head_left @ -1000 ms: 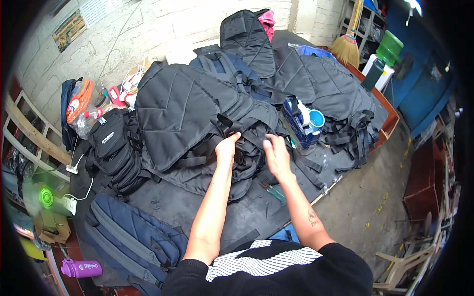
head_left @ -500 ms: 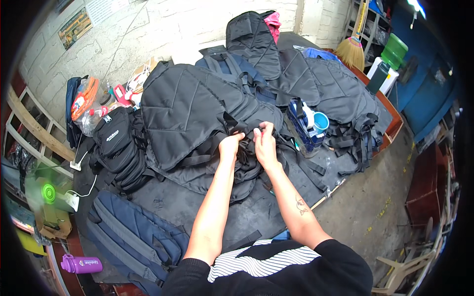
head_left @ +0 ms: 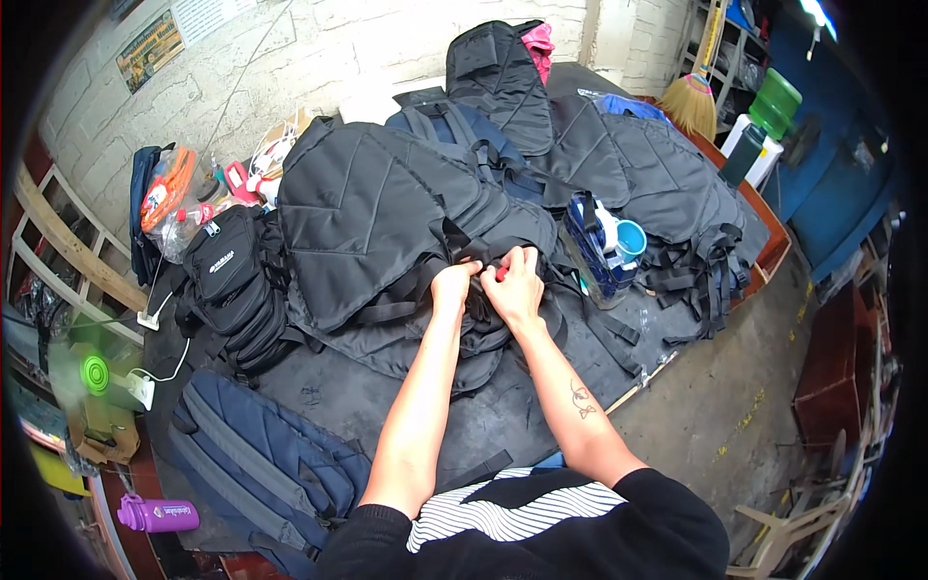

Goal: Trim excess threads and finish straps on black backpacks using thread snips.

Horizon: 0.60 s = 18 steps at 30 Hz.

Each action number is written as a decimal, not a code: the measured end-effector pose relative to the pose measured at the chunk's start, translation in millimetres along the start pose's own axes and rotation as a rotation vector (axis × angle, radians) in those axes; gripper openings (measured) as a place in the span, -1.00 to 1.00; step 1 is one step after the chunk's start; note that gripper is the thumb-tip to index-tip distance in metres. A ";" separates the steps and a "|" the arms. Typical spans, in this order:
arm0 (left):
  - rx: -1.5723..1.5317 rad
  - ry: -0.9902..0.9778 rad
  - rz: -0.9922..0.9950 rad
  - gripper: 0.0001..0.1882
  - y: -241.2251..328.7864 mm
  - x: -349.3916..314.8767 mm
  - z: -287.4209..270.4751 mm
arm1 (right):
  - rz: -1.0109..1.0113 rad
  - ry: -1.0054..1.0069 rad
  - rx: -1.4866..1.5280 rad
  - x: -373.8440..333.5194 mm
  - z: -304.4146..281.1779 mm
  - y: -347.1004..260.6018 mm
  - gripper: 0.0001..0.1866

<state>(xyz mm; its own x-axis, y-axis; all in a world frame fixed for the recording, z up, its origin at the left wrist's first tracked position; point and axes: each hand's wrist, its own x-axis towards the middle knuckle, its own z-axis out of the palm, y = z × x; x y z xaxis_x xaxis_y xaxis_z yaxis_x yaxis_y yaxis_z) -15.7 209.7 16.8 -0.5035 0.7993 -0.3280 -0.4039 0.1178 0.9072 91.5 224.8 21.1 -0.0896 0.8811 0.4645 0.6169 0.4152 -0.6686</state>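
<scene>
A stack of black backpack pieces (head_left: 353,217) with stitched V lines lies before me on the dark table. At its near right edge, my left hand (head_left: 450,290) is closed on a black webbing strap (head_left: 452,240). Close beside it, my right hand (head_left: 518,290) has its fingers curled round a small red thing (head_left: 501,275), mostly hidden, whose kind I cannot make out. Both hands are near each other over the bunched straps. To the left stands a smaller black bag (head_left: 227,280), and a navy backpack (head_left: 266,454) lies nearer me.
A clear-and-blue container with tape rolls (head_left: 599,246) sits right of my hands. More black backpack pieces (head_left: 667,174) are piled behind it. A purple bottle (head_left: 158,514) is at the lower left, a white extension socket (head_left: 141,390) at the left edge. The dark tabletop (head_left: 406,425) shows nearer me.
My right hand has turned, its fingers curling in toward the left hand, and a small red thing now shows in it. My left hand stays at the strap.
</scene>
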 end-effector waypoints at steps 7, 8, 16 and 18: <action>-0.011 -0.011 -0.023 -0.78 3.6 -4.5 1.0 | 0.010 -0.008 -0.009 3.3 0.1 1.9 -0.72; -0.010 -0.010 -0.023 -0.78 3.6 -4.4 0.5 | 0.013 -0.017 -0.002 3.5 -0.6 1.2 -0.72; -0.038 -0.128 -0.064 -0.81 -2.2 10.5 -13.3 | 0.005 0.008 0.071 7.0 -0.7 -6.4 -0.71; 0.002 -0.143 -0.049 -0.80 1.6 5.6 -11.7 | 0.052 0.023 0.107 9.2 -2.5 -5.9 -0.71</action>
<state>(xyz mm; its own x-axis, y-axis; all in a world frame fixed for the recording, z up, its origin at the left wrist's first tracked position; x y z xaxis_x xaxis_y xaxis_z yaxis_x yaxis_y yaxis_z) -28.1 207.5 13.3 -0.3692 0.8682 -0.3316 -0.4239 0.1602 0.8914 89.0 229.9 30.8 -0.0414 0.8970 0.4401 0.5330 0.3924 -0.7496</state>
